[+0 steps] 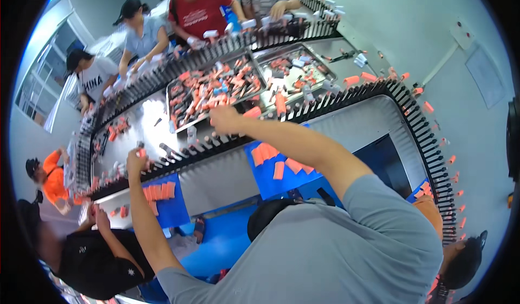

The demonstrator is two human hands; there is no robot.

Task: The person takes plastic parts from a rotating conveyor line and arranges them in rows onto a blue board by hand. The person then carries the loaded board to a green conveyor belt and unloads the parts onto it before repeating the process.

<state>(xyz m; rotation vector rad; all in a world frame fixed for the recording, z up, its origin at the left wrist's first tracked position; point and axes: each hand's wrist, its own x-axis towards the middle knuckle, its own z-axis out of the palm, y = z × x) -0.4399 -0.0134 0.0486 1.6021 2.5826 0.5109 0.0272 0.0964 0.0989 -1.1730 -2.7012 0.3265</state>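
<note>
My left hand (pixel 136 162) is closed at the near row of black upright holders (pixel 184 153), with a small orange piece (pixel 142 153) showing at its fingertips. My right arm stretches across that row, and my right hand (pixel 225 120) is at the near edge of a metal tray (pixel 187 124) heaped with orange, black and grey parts (pixel 216 87). Its fingers look bent and closed; what they hold, if anything, is hidden.
Blue mats (pixel 254 182) (pixel 176 209) carry orange tube-shaped pieces (pixel 279 170). A second metal tray (pixel 325 68) with loose parts sits farther right. The holders run in a loop around the table. Several people work around it; a person in black (pixel 100 260) is close on my left.
</note>
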